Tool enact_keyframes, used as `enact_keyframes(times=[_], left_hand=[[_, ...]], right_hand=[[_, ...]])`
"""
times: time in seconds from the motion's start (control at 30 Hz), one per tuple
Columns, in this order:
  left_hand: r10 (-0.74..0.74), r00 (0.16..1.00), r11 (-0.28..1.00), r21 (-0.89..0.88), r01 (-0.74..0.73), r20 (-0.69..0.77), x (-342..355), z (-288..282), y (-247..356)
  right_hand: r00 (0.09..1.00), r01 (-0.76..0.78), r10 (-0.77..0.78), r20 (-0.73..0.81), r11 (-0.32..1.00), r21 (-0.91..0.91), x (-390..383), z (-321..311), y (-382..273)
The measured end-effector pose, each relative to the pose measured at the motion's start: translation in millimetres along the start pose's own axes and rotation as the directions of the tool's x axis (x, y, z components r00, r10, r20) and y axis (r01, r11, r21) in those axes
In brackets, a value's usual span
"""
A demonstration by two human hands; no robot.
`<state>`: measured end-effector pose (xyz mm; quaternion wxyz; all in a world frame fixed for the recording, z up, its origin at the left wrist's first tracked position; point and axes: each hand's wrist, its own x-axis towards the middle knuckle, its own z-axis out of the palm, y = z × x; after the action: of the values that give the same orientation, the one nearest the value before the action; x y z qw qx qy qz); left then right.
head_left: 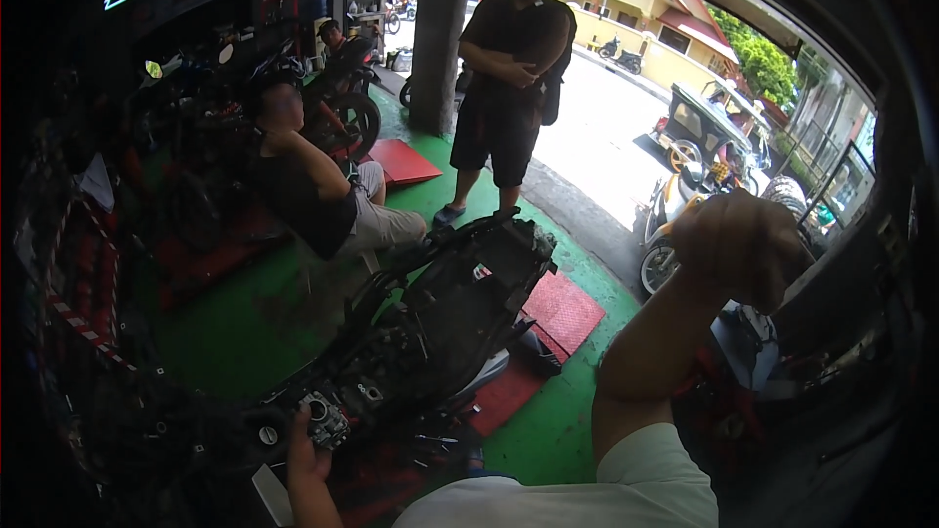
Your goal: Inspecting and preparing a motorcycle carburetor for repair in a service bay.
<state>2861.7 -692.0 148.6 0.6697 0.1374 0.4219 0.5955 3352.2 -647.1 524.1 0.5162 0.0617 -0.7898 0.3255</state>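
Observation:
At the lower left, my left hand (pixel 306 457) grips a silver metal carburetor (pixel 327 420) with a dark round opening. It is beside the stripped motorcycle frame (pixel 430 332), whose bare black rear part stretches away from me. My right arm is raised to the right, well above the floor. Its hand (pixel 738 246) is closed with the fingers curled, and whatever may be in it is hidden.
A seated person (pixel 323 186) is left of the frame, and another (pixel 518 59) stands behind it with arms folded. Red ramps (pixel 565 313) lie on the green floor (pixel 533 435). Parked motorcycles (pixel 675 205) stand outside the open doorway; more motorcycles crowd the dark left side.

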Motion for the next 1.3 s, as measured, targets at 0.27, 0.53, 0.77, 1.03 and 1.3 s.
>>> enact_keyframes(times=[0.27,0.53,0.77,1.03,1.3], left_hand=[[0.021,1.0,1.0,-0.007,-0.021,0.0,3,9,-34],[-0.388,0.901,0.922,0.104,0.374,0.194,-44,40,-44],[-0.403,0.876,0.915,0.138,0.379,0.266,-49,27,-49],[-0.356,0.882,0.934,0.082,0.348,0.307,-69,28,-33],[-0.309,0.921,0.951,0.081,0.298,0.237,-73,17,-42]], right_hand=[[0.433,-0.887,0.901,0.013,0.424,0.186,-156,48,212],[0.62,-0.784,0.785,-0.012,0.62,0.041,-221,247,267],[0.561,-0.816,0.823,-0.088,0.568,0.107,-207,273,251],[0.654,-0.757,0.746,-0.128,0.644,-0.112,-198,290,242],[0.711,-0.703,0.699,-0.082,0.706,-0.08,-204,289,236]])
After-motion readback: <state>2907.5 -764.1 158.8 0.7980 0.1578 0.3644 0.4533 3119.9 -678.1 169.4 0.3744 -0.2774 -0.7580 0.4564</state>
